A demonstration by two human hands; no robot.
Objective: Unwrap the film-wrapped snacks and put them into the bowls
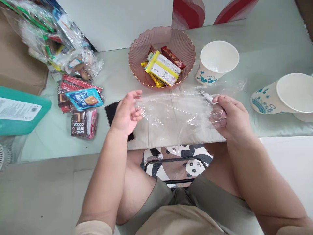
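A clear plastic bag (171,114) stretches sideways in front of me, above the front of the table. My right hand (232,114) is closed round its right end, with some of the film over the fingers. A small white strip (207,97) shows by the right thumb. At the bag's left end is my left hand (127,112), fingers half curled and apart; whether the film touches them is hard to see. Partly behind the left hand lies a dark phone (111,112). Beyond the bag stands a pink ribbed bowl (137,52) with several wrapped snacks (163,68).
Two paper cups, one upright (210,65) and one leaning (266,98), stand at right. Left are packaged snacks (84,98), a cocoa pack (79,124), a bulging bag of snacks (61,45) and a green container (22,114). A panda-print surface (195,168) shows between my legs.
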